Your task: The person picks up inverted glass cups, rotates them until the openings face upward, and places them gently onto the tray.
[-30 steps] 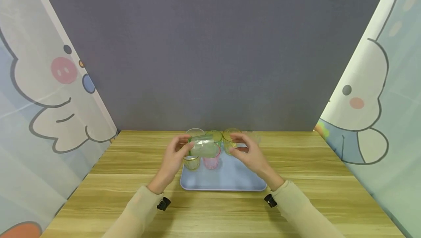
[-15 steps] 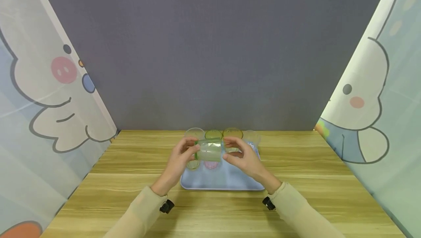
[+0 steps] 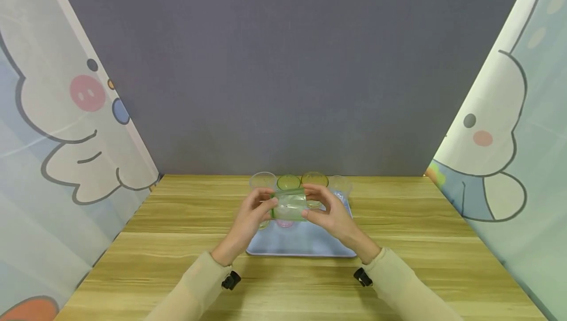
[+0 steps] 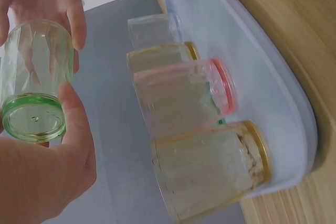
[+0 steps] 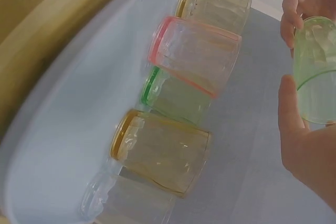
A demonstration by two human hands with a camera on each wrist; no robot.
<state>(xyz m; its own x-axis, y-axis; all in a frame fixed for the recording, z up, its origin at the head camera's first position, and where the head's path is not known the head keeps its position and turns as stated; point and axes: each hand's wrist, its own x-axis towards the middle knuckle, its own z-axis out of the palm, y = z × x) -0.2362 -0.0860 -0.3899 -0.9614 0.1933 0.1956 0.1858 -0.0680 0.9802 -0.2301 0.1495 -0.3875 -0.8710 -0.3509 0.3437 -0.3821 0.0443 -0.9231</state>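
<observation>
A green-tinted clear glass (image 3: pixel 289 204) lies sideways in the air between both hands, above the tray (image 3: pixel 301 244). My left hand (image 3: pixel 253 213) grips its base end, where the thick green bottom (image 4: pixel 34 116) shows in the left wrist view. My right hand (image 3: pixel 335 218) holds the open rim end, thumb on the near side and fingers on the far side. In the right wrist view the glass (image 5: pixel 316 66) is partly cut off by the frame edge. Behind and below it, a pink glass (image 5: pixel 197 51) and a yellowish glass (image 4: pixel 207 174) stand on the tray, mostly hidden in the head view.
Along the tray's back stand a clear glass (image 3: pixel 263 180), a green glass (image 3: pixel 289 182), an amber glass (image 3: pixel 314 179) and another clear glass (image 3: pixel 340 184). The tray rests on a wooden table (image 3: pixel 177 242), with a dark grey panel (image 3: pixel 283 75) behind it.
My left hand has carried the green glass right and slightly down. My right hand, apart from it at first, has come onto its rim end. The glasses on the tray have stayed put.
</observation>
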